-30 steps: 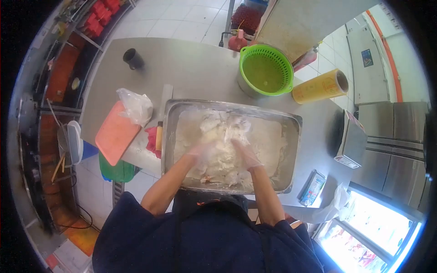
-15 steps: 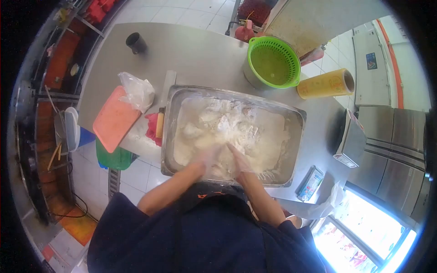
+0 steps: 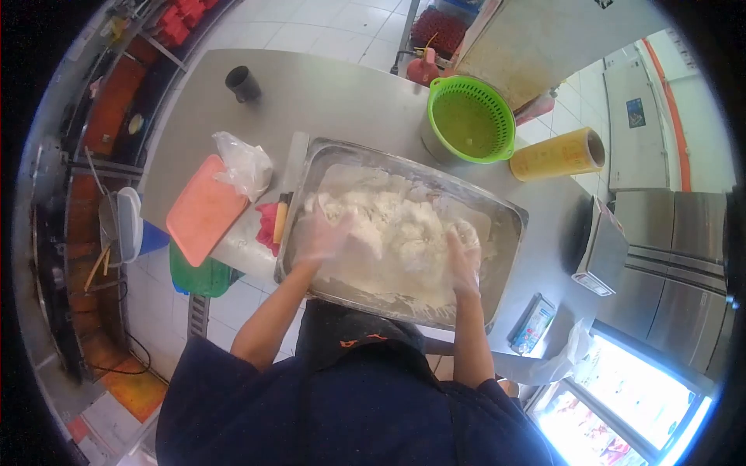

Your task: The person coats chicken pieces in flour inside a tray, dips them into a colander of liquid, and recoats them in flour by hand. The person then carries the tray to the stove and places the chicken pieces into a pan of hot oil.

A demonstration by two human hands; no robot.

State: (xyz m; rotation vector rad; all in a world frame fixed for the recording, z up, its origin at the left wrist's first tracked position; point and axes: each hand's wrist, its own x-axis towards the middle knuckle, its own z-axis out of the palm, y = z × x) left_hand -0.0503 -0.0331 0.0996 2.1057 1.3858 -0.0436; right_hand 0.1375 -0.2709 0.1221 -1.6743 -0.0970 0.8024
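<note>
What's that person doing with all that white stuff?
The person has both hands in a big metal tray: the left hand and right hand are on either side of some lumps covered in white powder. It looks like flour, but I can't tell what's underneath. The tray sits on a metal table.

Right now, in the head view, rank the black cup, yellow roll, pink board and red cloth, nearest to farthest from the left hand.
From the left hand:
1. Red cloth, left of the tray
2. Pink board, farther left
3. Black cup, beyond the board
4. Yellow roll, far right
</note>
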